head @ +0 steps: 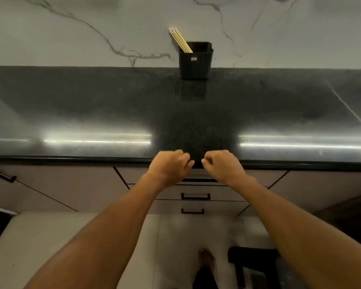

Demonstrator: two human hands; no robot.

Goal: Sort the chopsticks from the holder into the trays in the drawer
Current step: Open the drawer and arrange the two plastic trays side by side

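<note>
Bare forearms reach forward; left hand (169, 164) and right hand (222, 165) sit close together at the tabletop's (113, 113) front edge, fingers curled in, nothing visible in either, so both read as clenched on air. Below them is a stack of 3 drawers; top drawer handle (199, 180) is just under the wrists and partly hidden, second handle (195, 196) and third handle (192, 211) lower down. All look closed, so no trays in view yet. Far back, black holder (195, 63) stands upright against the marble wall (71, 28), well apart from the hands. Chopsticks (180, 40) lean left out of it: light wood ones plus what looks like a whitish one, count unclear.

Judgement: step in hand is opening the drawer. Hook 1 hand under the handle, pull straight and level, open it fully so the trays are exposed, keep the other hand free for the holder.
</note>
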